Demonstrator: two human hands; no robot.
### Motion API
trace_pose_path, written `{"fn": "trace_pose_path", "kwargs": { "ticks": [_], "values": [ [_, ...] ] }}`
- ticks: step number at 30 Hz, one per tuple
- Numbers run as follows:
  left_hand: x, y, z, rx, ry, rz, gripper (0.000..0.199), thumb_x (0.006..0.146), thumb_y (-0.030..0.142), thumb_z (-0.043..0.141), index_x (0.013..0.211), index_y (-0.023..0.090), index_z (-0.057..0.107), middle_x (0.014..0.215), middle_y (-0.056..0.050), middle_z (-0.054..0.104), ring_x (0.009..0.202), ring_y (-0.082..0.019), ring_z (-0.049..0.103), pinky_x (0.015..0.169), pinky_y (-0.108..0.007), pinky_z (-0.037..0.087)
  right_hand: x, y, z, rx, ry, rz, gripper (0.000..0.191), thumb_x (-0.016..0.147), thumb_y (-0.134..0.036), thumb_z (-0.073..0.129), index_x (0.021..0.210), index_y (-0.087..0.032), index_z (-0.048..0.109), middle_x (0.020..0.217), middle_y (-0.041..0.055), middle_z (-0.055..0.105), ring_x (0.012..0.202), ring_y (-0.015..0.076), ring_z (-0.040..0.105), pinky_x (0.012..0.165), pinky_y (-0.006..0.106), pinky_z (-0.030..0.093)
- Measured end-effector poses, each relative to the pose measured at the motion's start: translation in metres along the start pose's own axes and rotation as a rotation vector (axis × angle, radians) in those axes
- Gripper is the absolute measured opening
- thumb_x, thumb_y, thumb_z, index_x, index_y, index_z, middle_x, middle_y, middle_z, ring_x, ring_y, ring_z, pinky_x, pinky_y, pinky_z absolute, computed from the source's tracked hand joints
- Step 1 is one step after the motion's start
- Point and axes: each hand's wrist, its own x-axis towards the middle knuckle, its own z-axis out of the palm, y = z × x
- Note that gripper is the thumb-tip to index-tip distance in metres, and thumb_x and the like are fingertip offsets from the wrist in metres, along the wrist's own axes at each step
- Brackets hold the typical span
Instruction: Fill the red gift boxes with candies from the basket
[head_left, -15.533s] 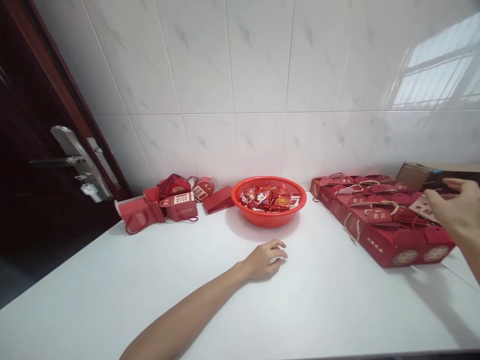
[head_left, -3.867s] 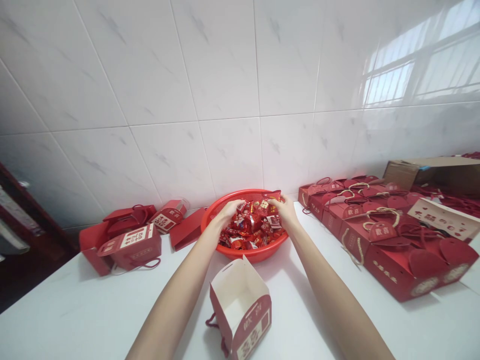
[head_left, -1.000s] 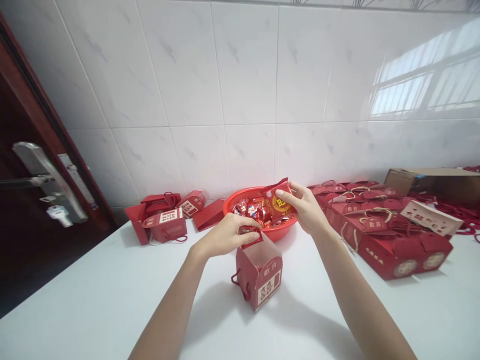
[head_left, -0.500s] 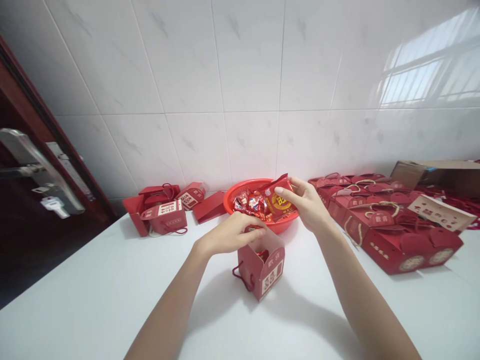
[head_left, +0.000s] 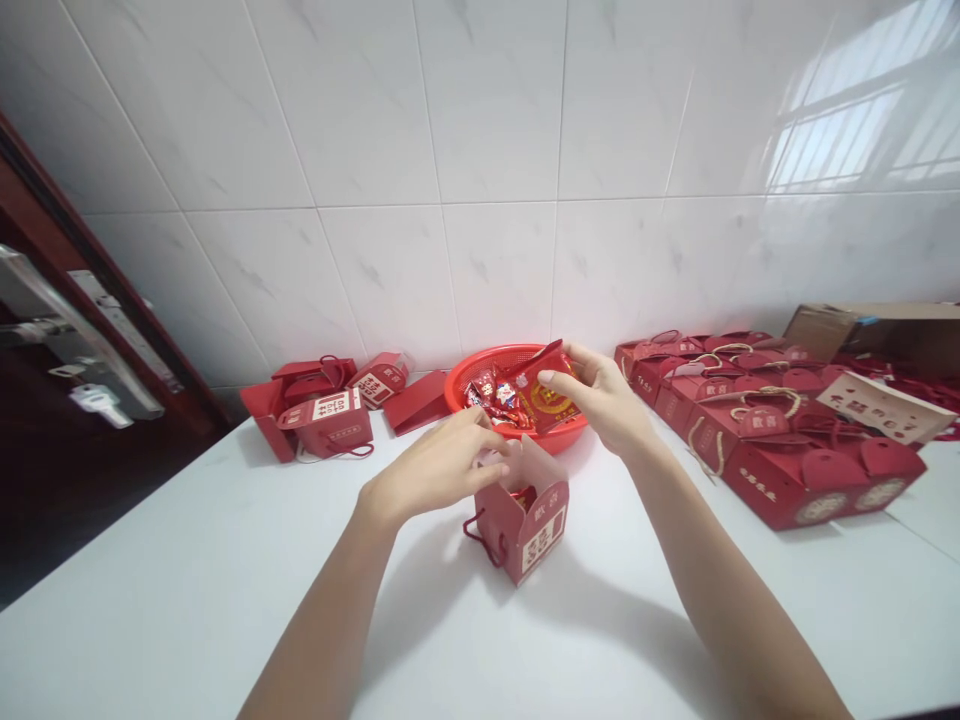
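A small red gift box (head_left: pixel 504 525) with a dark red cord handle stands upright on the white table, its top unfolded and some red-wrapped sweets visible inside. My left hand (head_left: pixel 442 465) is at the box's left rear rim, thumb and fingers apart; whether the fingertips touch the rim is hard to tell. Behind the box sits a red plastic basket (head_left: pixel 461 372) of wrapped sweets (head_left: pixel 495 395). Over its right side my right hand (head_left: pixel 600 395) pinches a shiny red packet (head_left: pixel 551 385) with gold print between thumb and fingers.
Several closed red gift boxes (head_left: pixel 757 485) with rope handles stand in rows at the right, before an open cardboard carton (head_left: pixel 821 330). More red boxes (head_left: pixel 330 425) lie at the left rear. A tiled wall (head_left: pixel 502 270) bounds the table behind; a door with keys (head_left: pixel 101 403) is at the left.
My left hand has drawn slightly left along the box rim, its fingers now more apart. My right hand keeps the red packet over the basket. The camera view has shifted slightly.
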Motion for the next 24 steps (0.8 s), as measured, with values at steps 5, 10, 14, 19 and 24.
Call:
{"fn": "trace_pose_path", "kwargs": {
  "ticks": [5,10,14,19,24],
  "values": [
    [-0.005,-0.015,-0.008,-0.049,-0.176,-0.077,0.040,0.085,0.052,0.056,0.108,0.023,0.071,0.117,-0.006,0.064,0.099,-0.024,0.062,0.075,-0.029,0.048,-0.003,0.001,0.010,-0.048,-0.199,0.035,0.016,0.081,-0.020,0.059,0.097,-0.020,0.061,0.089,0.0012,0.067,0.081,0.0157,0.064,0.071,0.029,0.053],
    [-0.002,-0.029,-0.013,-0.170,-0.363,-0.041,0.056,0.068,0.050,0.075,0.115,0.023,0.064,0.111,-0.003,0.067,0.098,-0.023,0.062,0.077,-0.027,0.048,-0.007,0.003,0.013,-0.168,-0.536,0.046,0.018,0.079,-0.012,0.061,0.096,-0.018,0.064,0.096,0.0024,0.066,0.087,0.0157,0.064,0.077,0.029,0.052],
    [-0.001,-0.026,-0.012,-0.141,-0.357,-0.013,0.054,0.063,0.050,0.079,0.107,0.022,0.065,0.107,-0.002,0.067,0.096,-0.024,0.061,0.077,-0.028,0.047,-0.010,-0.002,0.010,-0.354,-0.641,0.048,0.019,0.081,-0.013,0.062,0.099,-0.018,0.065,0.096,0.0027,0.069,0.086,0.0162,0.064,0.075,0.028,0.050],
    [-0.005,-0.012,-0.014,-0.122,-0.314,0.058,0.055,0.064,0.042,0.080,0.112,0.023,0.062,0.114,-0.003,0.065,0.102,-0.026,0.060,0.080,-0.030,0.047,-0.018,-0.021,0.006,-0.476,-0.582,-0.008,0.020,0.080,-0.010,0.061,0.098,-0.018,0.064,0.095,0.0023,0.069,0.085,0.0160,0.063,0.074,0.027,0.049],
    [-0.011,-0.008,-0.017,-0.129,-0.308,0.113,0.054,0.068,0.038,0.076,0.118,0.025,0.061,0.124,-0.002,0.062,0.112,-0.026,0.058,0.087,-0.029,0.046,-0.022,-0.028,0.007,-0.446,-0.699,-0.042,0.018,0.079,-0.008,0.061,0.094,-0.018,0.061,0.096,0.0017,0.069,0.086,0.0151,0.063,0.074,0.026,0.049]
  ]
}}
